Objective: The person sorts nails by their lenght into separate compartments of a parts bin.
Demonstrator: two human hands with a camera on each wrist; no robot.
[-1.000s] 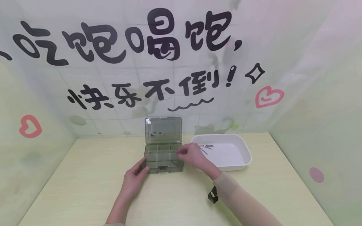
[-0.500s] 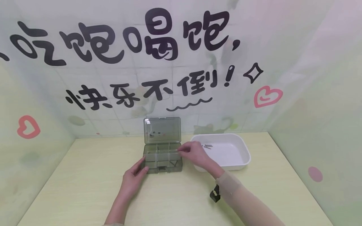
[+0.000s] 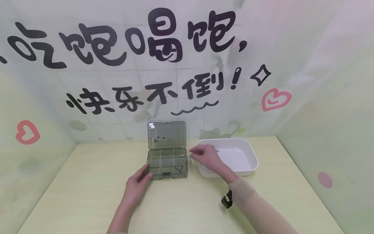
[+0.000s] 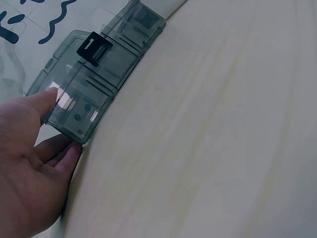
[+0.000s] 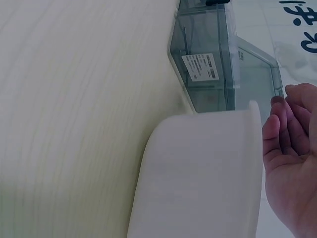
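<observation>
Clearly, lettering (image 3: 161, 32) above the box (image 3: 168, 167) reads "吃饱喝饱, 快乐不倒!"

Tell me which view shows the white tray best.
The head view: the white tray shows inside and rim, partly behind the right hand. The right wrist view shows outer wall and some rim; the left wrist, none.

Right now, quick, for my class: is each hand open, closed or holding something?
Left hand: closed, holding the box by its left side.
Right hand: fingers curled; cannot tell whether it holds anything.
</observation>
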